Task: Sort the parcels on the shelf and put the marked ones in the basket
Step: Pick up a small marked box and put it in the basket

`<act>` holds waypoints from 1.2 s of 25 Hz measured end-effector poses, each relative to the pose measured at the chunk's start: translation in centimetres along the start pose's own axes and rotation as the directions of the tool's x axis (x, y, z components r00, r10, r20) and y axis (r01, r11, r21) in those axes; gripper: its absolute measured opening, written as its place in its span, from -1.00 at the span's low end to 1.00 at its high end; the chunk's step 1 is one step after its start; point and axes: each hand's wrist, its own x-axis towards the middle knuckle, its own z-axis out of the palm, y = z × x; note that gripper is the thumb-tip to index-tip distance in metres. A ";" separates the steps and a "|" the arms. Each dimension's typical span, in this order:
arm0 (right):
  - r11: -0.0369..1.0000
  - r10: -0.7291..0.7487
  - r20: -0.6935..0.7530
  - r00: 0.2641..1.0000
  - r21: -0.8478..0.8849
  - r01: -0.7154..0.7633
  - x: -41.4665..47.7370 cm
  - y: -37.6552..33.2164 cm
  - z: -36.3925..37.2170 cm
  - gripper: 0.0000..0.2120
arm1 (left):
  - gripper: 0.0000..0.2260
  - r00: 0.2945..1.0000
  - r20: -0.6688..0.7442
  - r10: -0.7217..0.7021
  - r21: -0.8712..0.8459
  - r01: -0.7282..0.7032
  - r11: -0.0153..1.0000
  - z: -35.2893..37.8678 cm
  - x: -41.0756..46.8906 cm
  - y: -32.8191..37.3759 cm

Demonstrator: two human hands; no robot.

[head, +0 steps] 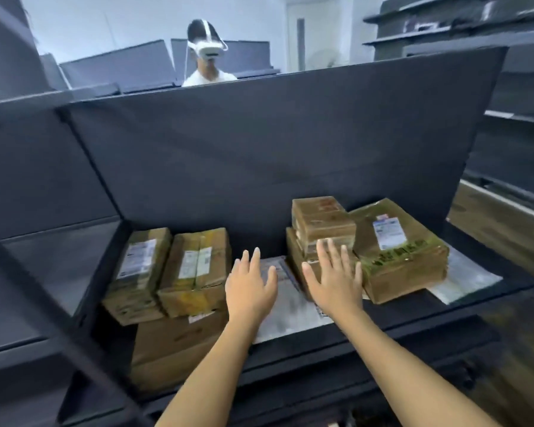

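Note:
Brown cardboard parcels lie on a dark shelf [413,315]. Two labelled parcels [139,272] [198,269] stand side by side at the left on top of a larger box [173,346]. At the right a small parcel [321,220] sits stacked on another [296,257], beside a wide parcel with green print and a white label [404,251]. A flat grey mailer bag [287,309] lies in the middle. My left hand [250,288] hovers over the bag with straight, spread fingers. My right hand [336,278] is spread in front of the stacked parcels. No basket is in view.
A tall dark back panel [259,155] rises behind the shelf. Beyond it stands a person in a white headset [208,53]. More dark shelving stands at the left [28,211] and far right [521,87]. Wooden floor [500,223] shows at the right.

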 end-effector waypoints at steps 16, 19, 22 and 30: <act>0.992 -0.034 0.096 0.995 -0.116 0.045 12.8 -4.9 7.1 -0.32 | -0.44 0.989 0.145 0.009 -0.077 0.002 0.997 2.5 12.6 -3.3; 0.984 -0.071 0.174 0.982 -0.150 0.098 13.4 -3.9 9.0 -0.34 | -0.45 0.976 0.217 -0.035 -0.201 0.079 0.976 4.9 12.5 -3.9; 0.948 -0.140 0.281 0.950 -0.238 0.210 12.1 -2.4 11.7 -0.36 | -0.46 0.899 0.384 -0.208 -0.305 0.337 0.891 8.4 10.2 -5.0; 0.908 -0.411 0.036 0.911 -0.068 0.413 11.9 -1.5 10.9 -0.49 | -0.50 0.839 0.416 -0.351 -0.282 0.486 0.827 12.1 11.3 -5.0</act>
